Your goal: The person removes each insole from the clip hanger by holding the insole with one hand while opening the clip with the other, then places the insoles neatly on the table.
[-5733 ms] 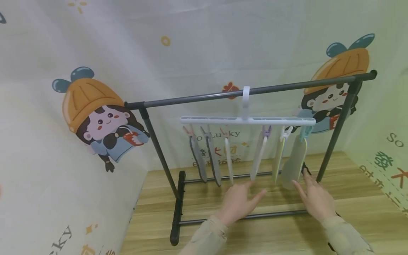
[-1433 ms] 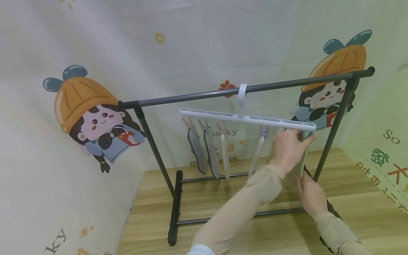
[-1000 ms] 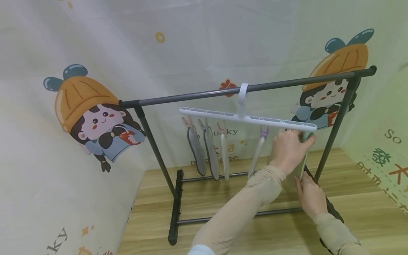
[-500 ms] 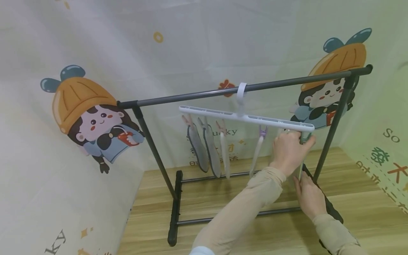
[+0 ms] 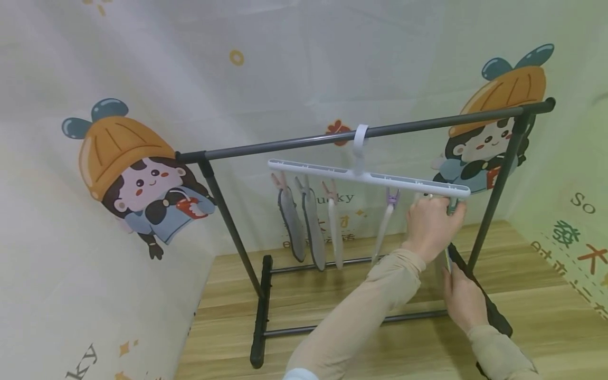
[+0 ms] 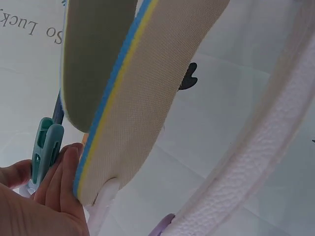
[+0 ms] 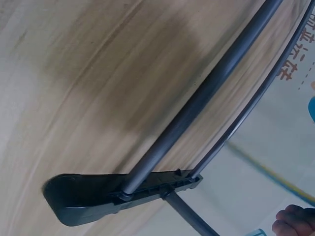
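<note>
In the head view, my left hand (image 5: 431, 224) reaches up to the lowered right end of a white hanger (image 5: 408, 184). Its thumb and fingers pinch a teal clip (image 6: 47, 145), seen close in the left wrist view. An olive-faced insole (image 6: 96, 64) has its end beside that clip, apparently apart from it. Lower down, my right hand (image 5: 467, 298) grips this insole by its edge; most of it is hidden in the head view. Against the left fingers lies a beige insole (image 6: 140, 83) with a blue and yellow edge, held by a whitish clip (image 6: 104, 204).
Further left on the hanger hang two grey insoles (image 5: 291, 224) and two pale ones, each on a clip. The hanger hooks over the top bar of a black rack (image 5: 285, 145) on a wood-grain table (image 5: 228, 316). Printed cloth (image 5: 285, 79) stands behind.
Since the earliest frame, my left hand has risen to the teal clip, my right hand has taken hold of the insole, and the hanger tilts down rightward. Lately the insole has slipped lower, off the clip.
</note>
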### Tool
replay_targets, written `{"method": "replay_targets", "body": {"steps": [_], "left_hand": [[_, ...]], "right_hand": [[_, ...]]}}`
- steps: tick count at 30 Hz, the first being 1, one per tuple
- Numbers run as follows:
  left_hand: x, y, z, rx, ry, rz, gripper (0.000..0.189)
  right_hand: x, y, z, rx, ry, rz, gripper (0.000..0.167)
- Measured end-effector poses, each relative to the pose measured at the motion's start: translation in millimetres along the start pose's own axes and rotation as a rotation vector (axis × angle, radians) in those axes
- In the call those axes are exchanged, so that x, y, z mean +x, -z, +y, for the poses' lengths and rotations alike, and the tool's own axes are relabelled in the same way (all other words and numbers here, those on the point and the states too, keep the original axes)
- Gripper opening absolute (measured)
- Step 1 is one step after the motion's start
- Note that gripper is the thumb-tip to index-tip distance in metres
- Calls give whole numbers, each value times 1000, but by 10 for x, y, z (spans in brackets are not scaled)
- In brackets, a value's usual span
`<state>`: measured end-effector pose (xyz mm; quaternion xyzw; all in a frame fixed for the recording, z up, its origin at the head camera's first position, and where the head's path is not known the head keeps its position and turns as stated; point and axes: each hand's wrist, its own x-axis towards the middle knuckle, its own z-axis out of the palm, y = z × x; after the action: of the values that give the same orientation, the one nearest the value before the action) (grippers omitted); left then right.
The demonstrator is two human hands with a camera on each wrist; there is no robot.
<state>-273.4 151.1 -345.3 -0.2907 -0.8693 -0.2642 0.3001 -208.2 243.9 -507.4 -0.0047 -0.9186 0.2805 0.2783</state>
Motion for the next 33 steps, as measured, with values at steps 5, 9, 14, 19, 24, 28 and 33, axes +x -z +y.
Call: {"method": "replay_targets", "body": {"steps": [5,9,14,19,24,28,33], "left_hand": [[-6,2,-3,36,-17,9,51],[-8,-7,-9,46,-24,13,50],[-5,-23,-15,3,-9,15,52],[1,-27,-3,24,-15,11,51],[0,-9,17,43,-13,-15,47],[4,2,28,39,-4,-44,46],[17,44,46,-58,30,-90,46]], "right_hand": [[-60,28,37,18,-43,-35,40],[-113,43,71,14,-69,-15,40],[-172,67,117,16,-108,-22,40],[-239,149,171,12,-157,-64,42],[-272,209,218,-18,-173,-62,38],[-286,233,241,-9,-180,-51,39],[-304,250,231,-13,-161,-9,38]]}}
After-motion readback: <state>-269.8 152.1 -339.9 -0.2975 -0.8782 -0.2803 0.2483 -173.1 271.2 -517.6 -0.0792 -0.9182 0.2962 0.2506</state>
